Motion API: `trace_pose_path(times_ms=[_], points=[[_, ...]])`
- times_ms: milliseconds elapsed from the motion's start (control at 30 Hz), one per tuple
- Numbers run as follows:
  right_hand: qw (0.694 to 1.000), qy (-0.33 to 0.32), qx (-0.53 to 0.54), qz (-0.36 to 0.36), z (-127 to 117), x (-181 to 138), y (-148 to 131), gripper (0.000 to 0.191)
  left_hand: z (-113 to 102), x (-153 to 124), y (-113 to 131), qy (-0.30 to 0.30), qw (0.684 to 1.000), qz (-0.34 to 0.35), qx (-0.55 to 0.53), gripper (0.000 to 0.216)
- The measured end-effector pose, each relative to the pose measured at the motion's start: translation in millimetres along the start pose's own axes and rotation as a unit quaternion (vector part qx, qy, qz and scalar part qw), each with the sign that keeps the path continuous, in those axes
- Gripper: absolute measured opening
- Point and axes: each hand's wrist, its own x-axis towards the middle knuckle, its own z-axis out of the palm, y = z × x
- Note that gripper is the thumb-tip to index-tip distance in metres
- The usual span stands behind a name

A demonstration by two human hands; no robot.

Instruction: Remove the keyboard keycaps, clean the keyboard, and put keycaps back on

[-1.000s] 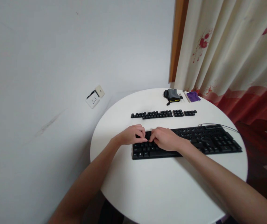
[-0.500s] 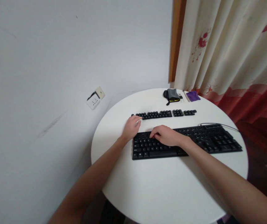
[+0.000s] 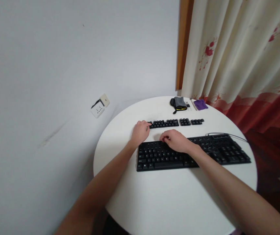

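Note:
A black keyboard point(image 3: 166, 164) lies across the white round table point(image 3: 169, 192). Behind it runs a row of loose black keycaps point(image 3: 165, 123), set out in separate groups. My left hand point(image 3: 140, 132) rests at the left end of that row, its index fingertip at the nearest keycaps and its thumb a little apart. Over the keyboard's upper edge is my right hand point(image 3: 175, 140), fingers curled together in a pinch. Whatever may lie between those fingertips is too small to make out. My right hand and forearm cover part of the keyboard's middle.
At the table's far side lie a grey and black pouch point(image 3: 179, 103), a small dark piece point(image 3: 188, 105) and a purple cloth point(image 3: 200, 104). The keyboard's cable point(image 3: 224, 133) trails off right. A wall with a socket point(image 3: 97, 109) borders the left; a patterned curtain point(image 3: 228, 65) hangs behind.
My left hand has shifted slightly right along the keycap row. My right hand has moved from over the keys toward the keyboard's far edge. The view has tilted slightly.

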Motion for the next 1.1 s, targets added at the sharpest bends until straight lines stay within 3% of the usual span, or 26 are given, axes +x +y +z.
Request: trace_pose_path(times_ms=[567, 1100], points=[[0.999, 0.016, -0.020, 0.027, 1.4, 1.2, 7.8, 0.032, 0.0, -13.9, -0.9, -0.035, 0.998, 0.041, 0.024, 0.029], [0.999, 0.022, -0.014, 0.029, 4.6, 3.1, 10.5, 0.033, 18.7, -3.4, -13.4, -0.013, 0.997, 0.028, -0.077, 0.021]])
